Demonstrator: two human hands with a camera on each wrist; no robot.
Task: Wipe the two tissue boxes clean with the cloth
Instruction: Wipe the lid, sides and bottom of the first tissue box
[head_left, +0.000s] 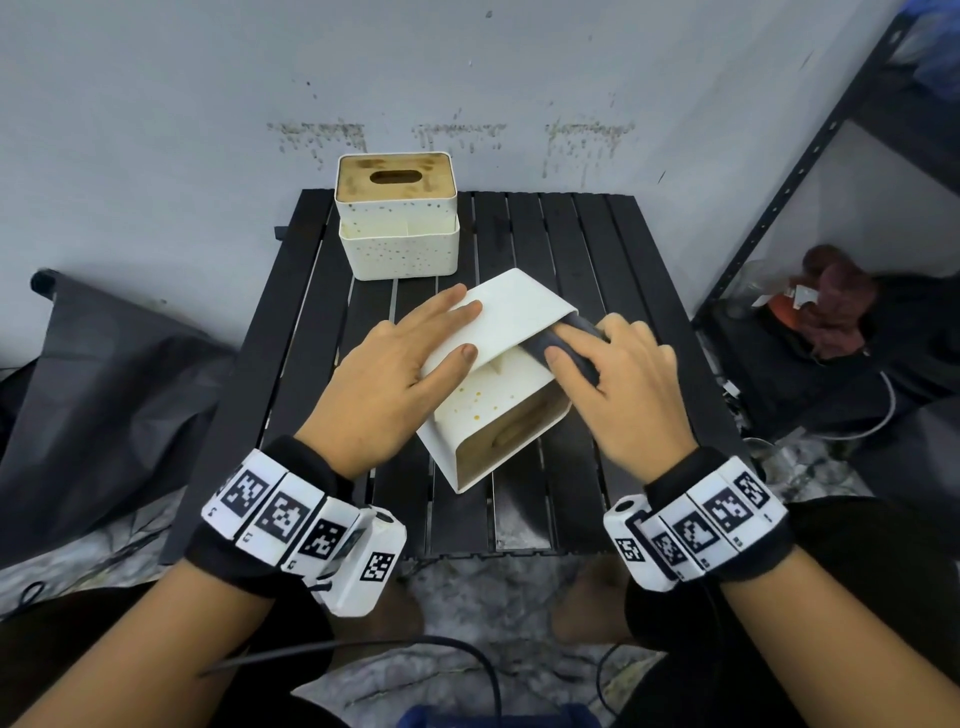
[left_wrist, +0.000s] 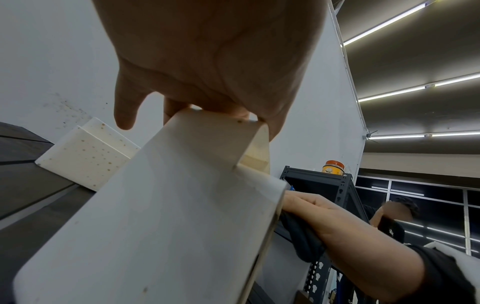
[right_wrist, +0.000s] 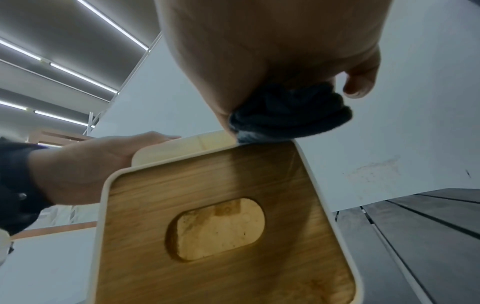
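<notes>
a light, stiff white tissue box (head_left: 498, 379) lies tipped on the black worktop (head_left: 550, 244), steadied under the left hand (head_left: 384, 384)'s flat fingers, while the right hand (head_left: 618, 384)'s fingers press a soft dark cloth (head_left: 566, 343) against its upper edge.

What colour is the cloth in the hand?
The cloth is dark grey, almost black; the right wrist view shows it best, bunched under the right hand.
</notes>
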